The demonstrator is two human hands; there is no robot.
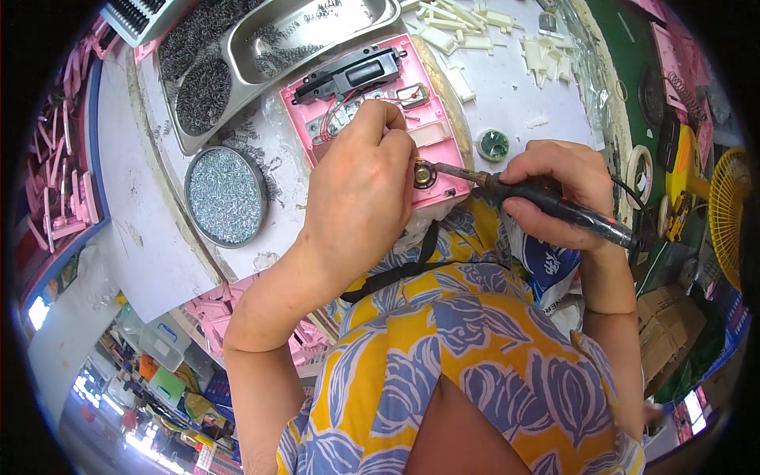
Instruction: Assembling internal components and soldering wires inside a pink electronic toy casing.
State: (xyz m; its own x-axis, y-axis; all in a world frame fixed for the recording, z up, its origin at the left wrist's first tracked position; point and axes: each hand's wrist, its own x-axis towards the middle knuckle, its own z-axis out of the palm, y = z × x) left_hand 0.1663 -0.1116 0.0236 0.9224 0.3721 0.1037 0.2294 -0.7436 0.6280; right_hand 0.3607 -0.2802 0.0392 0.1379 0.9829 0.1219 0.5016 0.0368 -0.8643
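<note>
A pink plastic housing (431, 83) lies in front of me with its inside facing up. Across its far end sits a black mechanism (360, 75), with thin red wires (328, 119) running from it over a metal part. My left hand (360, 174) rests over the housing's near left part, fingers closed in a pinch; whatever they hold is hidden. Close to those fingertips is a small round speaker (425, 175). My right hand (566, 186) grips the black handle of a soldering iron (546, 207), whose tip touches or nearly touches the speaker's edge.
A metal tray (233, 43) of dark springs stands far left, and a round tin (264, 198) of small screws nearer. A little round pot (492, 146) sits right of the housing. White plastic parts (546, 59) lie beyond; a yellow fan (727, 218) stands at right.
</note>
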